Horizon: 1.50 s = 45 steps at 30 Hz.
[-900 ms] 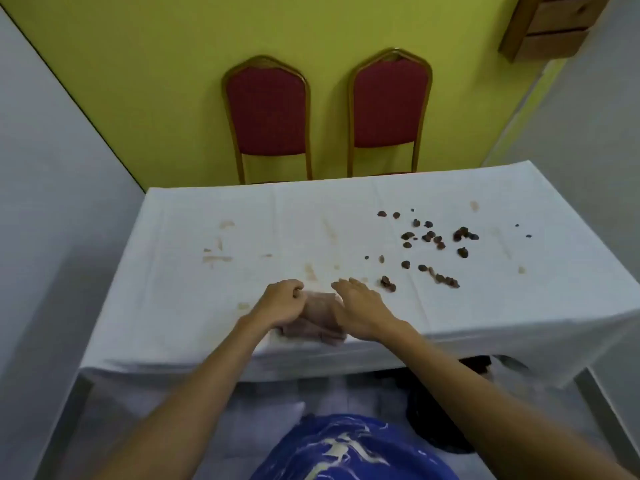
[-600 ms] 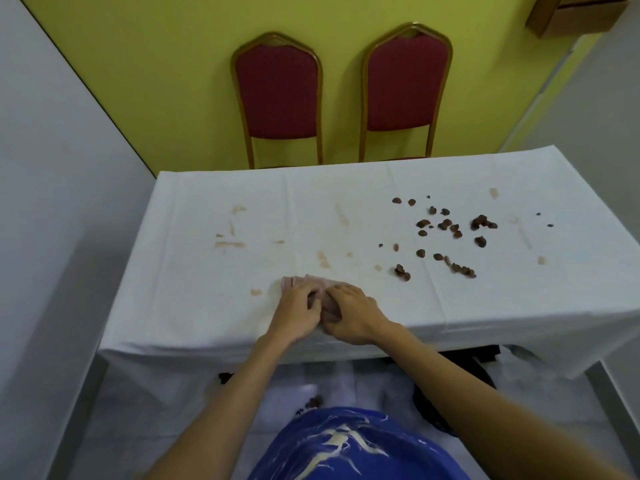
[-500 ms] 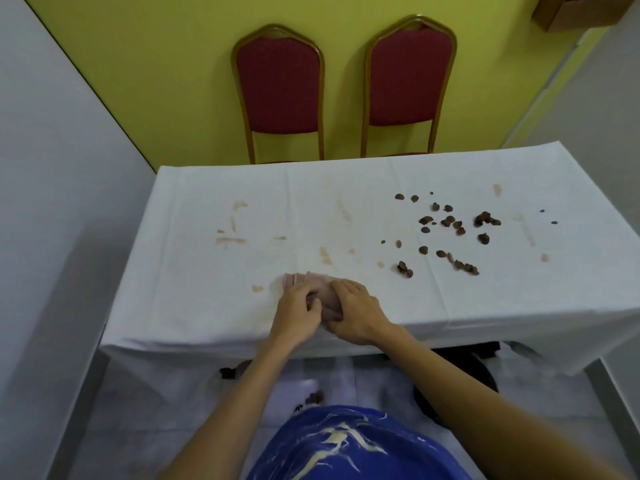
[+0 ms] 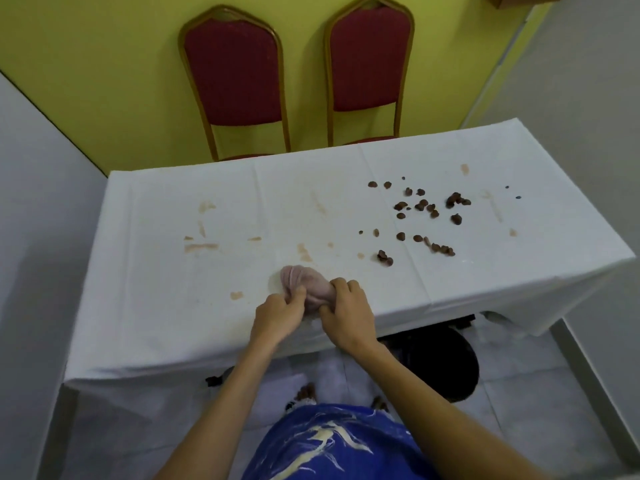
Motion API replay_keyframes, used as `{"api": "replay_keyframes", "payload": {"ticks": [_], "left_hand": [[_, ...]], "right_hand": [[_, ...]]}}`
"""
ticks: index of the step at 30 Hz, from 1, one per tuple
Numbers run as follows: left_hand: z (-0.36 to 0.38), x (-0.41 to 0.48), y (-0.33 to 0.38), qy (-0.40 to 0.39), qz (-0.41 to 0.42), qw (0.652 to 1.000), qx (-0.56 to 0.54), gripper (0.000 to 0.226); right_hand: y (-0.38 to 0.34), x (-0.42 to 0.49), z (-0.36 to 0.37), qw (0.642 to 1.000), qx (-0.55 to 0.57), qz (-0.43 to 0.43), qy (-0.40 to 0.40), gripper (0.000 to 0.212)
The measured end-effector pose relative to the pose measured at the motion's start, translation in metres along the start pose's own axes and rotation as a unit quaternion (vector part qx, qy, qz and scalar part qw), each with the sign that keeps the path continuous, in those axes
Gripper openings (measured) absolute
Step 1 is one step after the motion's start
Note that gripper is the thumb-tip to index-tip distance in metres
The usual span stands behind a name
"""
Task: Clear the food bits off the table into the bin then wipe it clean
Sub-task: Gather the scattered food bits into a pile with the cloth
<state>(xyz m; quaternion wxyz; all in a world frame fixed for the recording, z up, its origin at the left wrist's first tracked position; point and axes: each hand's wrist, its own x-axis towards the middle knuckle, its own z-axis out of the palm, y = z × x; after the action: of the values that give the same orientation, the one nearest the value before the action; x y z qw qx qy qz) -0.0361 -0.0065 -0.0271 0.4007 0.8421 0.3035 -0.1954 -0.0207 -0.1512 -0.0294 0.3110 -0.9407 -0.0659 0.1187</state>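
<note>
Status: barely begun.
Food bits (image 4: 422,206): scattered far right on the table (image 4: 156,306), uncleared.
Stains (image 4: 201,247): unwiped, left and centre.
Pink cloth (image 4: 304,282): near edge, bunched, gripped by left hand (image 4: 277,315) and right hand (image 4: 346,313).
Bin (image 4: 443,362): apparently the dark shape under the near right edge.

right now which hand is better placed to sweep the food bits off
Likely the right hand: the food bits lie on its side of the cloth, as does the black bin.
</note>
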Motion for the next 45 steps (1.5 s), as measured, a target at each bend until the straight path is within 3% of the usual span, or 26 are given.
{"api": "replay_keyframes", "payload": {"ticks": [6, 11, 13, 17, 21, 25, 30, 36, 45], "left_hand": [[0.007, 0.01, 0.071, -0.058, -0.008, 0.983, -0.176, 0.059], [0.02, 0.015, 0.105, -0.049, -0.005, 0.968, -0.245, 0.02], [0.025, 0.018, 0.116, -0.024, -0.008, 0.969, -0.245, 0.021], [0.034, 0.034, 0.133, 0.044, -0.031, 0.969, -0.241, 0.038], [0.045, 0.057, 0.147, 0.109, 0.005, 0.987, -0.116, 0.051], [0.081, 0.06, 0.171, 0.1, 0.008, 0.994, -0.051, 0.046], [0.137, 0.047, 0.198, 0.055, 0.053, 0.994, -0.073, 0.052], [0.141, 0.053, 0.206, -0.04, 0.046, 0.984, -0.165, 0.023], [0.08, 0.097, 0.206, 0.064, 0.018, 0.984, -0.168, 0.02]], "right_hand": [[-0.01, 0.006, -0.011, 0.995, 0.02, -0.024, 0.096, 0.029], [0.005, 0.005, -0.032, 0.991, -0.004, -0.076, 0.113, 0.051], [0.021, 0.009, -0.047, 0.995, 0.027, -0.063, 0.075, 0.056], [0.069, 0.018, -0.075, 0.997, 0.045, 0.05, 0.039, 0.053], [0.126, 0.026, -0.105, 0.983, 0.041, 0.154, 0.095, 0.043], [0.176, 0.034, -0.127, 0.968, 0.043, 0.206, 0.135, 0.036], [0.217, 0.048, -0.139, 0.966, 0.051, 0.221, 0.127, 0.031], [0.231, 0.053, -0.138, 0.967, 0.071, 0.214, 0.12, 0.018], [0.233, 0.06, -0.141, 0.963, 0.056, 0.227, 0.132, 0.01]]}}
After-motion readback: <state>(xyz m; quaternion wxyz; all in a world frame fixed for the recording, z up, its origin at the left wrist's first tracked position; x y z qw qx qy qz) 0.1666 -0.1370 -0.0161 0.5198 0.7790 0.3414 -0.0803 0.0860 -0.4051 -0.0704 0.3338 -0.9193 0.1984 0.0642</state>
